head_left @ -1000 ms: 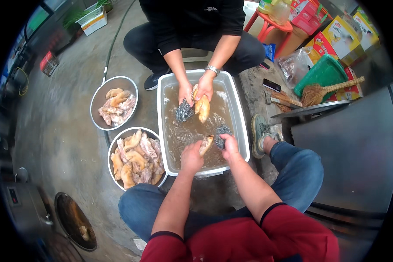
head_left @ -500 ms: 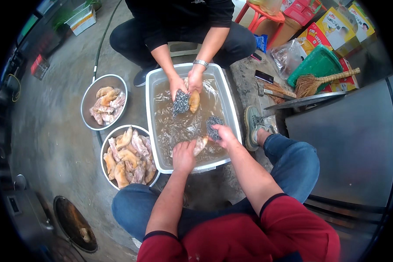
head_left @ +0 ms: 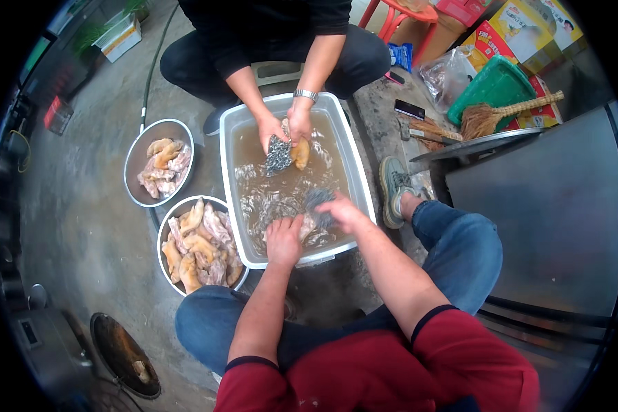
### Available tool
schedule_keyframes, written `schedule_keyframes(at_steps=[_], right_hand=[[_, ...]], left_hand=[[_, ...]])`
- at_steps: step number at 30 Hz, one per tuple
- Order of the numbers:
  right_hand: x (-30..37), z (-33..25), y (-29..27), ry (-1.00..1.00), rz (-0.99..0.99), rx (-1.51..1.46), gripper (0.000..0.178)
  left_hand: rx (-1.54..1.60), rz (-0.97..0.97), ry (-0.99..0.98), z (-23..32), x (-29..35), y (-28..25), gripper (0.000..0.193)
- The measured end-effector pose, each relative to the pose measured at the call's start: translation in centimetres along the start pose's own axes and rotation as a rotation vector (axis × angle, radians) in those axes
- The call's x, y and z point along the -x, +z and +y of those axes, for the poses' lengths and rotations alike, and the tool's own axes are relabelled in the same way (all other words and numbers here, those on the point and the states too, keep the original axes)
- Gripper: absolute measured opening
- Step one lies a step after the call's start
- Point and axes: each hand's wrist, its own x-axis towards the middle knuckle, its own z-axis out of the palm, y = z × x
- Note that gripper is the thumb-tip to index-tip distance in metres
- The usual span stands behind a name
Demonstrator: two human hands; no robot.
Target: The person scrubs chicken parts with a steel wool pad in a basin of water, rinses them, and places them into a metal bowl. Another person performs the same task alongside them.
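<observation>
My left hand [head_left: 283,240] is closed on a pale pig's trotter [head_left: 308,225], which lies partly in the cloudy water near my side of the white plastic tub [head_left: 228,180]. A grey steel-wool scrubber [head_left: 318,199] is gripped in my right hand [head_left: 343,211], blurred by motion, right at the trotter's far end. Much of that trotter is hidden by my fingers and the scrubber. Across the tub, a co-worker's hands [head_left: 299,127] hold another scrubber [head_left: 279,155] against a yellowish trotter [head_left: 300,154].
Left of the tub stand two metal basins of trotters, a nearer one [head_left: 163,266] and a farther one [head_left: 128,173]. A hose [head_left: 146,96] runs along the floor. To the right are a phone [head_left: 409,108], a straw broom [head_left: 479,122], a green plastic bin [head_left: 491,89] and a metal panel [head_left: 535,206].
My right hand has moved the scrubber left and a little toward me, onto the trotter. My left hand keeps its hold. The whole view has shifted slightly.
</observation>
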Motion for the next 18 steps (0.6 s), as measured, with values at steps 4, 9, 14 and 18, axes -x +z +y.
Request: schedule_keyframes(at_steps=[4, 9, 14, 18], right_hand=[[1.0, 0.8, 2.8, 0.009, 0.098, 0.234, 0.043], [-3.6, 2.8, 0.9, 0.245, 0.157, 0.01, 0.029], [-3.8, 0.2, -2.2, 0.176, -0.042, 0.097, 0.069], [0.6, 0.2, 1.9, 0.077, 0.031, 0.188, 0.077]], left_hand=[[-0.008, -0.036, -0.004, 0.1, 0.0, -0.1, 0.05], [0.0, -0.049, 0.057, 0.3, 0.1, -0.3, 0.048], [-0.033, 0.044, 0.066, 0.3, 0.4, 0.3, 0.046], [-0.009, 0.056, 0.098, 0.9, -0.2, -0.2, 0.045]])
